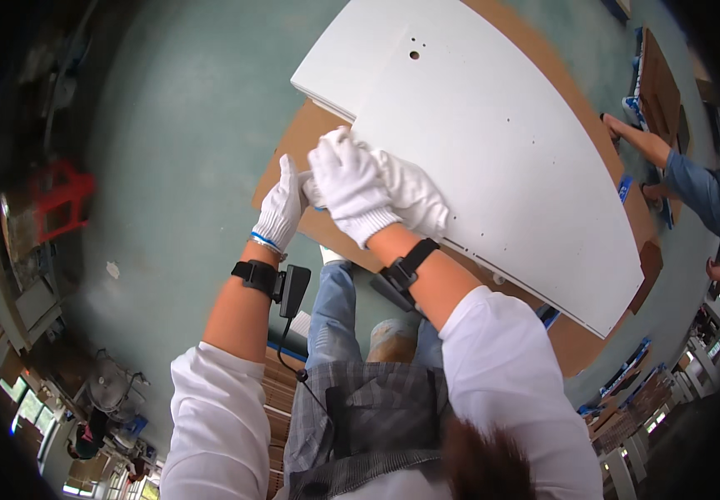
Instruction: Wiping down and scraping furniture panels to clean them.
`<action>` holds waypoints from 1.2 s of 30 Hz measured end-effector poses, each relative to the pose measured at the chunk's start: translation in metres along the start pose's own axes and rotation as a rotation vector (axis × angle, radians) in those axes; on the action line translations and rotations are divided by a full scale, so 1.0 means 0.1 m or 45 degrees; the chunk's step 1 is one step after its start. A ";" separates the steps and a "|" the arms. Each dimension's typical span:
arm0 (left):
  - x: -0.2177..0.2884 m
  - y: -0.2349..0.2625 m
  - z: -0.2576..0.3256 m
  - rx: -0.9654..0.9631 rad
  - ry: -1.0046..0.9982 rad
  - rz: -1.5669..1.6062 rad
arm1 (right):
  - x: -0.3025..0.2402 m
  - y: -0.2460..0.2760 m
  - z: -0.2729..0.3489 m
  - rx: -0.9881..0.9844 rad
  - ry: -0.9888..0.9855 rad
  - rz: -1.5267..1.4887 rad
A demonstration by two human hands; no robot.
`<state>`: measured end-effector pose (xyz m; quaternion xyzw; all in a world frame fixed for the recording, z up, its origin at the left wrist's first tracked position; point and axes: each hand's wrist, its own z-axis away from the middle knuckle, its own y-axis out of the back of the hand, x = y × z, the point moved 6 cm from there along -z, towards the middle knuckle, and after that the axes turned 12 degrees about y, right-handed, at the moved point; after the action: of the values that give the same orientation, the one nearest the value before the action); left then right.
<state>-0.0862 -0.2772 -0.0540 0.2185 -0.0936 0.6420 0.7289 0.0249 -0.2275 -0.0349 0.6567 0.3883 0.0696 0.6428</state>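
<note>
Partly beneath the clasping right grip, white cloth on panel; left grip, closure unclear.

A white board lies flat over brown cardboard, its right edge curved, with a dark round hole toward the far end and smaller holes elsewhere. A crumpled white cloth sits bunched at the board's near-left edge.

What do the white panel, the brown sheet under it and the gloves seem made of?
White panel: perhaps coated board or painted wood; smooth, flat, with small holes. Brown sheet: likely cardboard; matte, plain tan. Gloves: soft knitted fabric, perhaps cotton; ribbed cuffs.
</note>
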 end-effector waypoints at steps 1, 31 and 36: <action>-0.01 0.13 0.08 0.158 -0.036 -0.357 | -0.26 0.00 -0.21 -0.299 0.358 0.155; 0.25 -0.27 0.02 0.259 -0.132 -0.296 | 1.93 0.68 -0.38 -0.167 -0.264 0.540; 0.26 -0.27 -0.02 0.178 -0.224 -0.296 | 1.42 0.42 -1.25 -0.189 0.005 0.437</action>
<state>-0.0562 -0.2548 -0.0501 0.3334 -0.0862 0.5367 0.7703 0.0662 -0.0382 -0.0344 0.6640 0.2656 0.2080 0.6674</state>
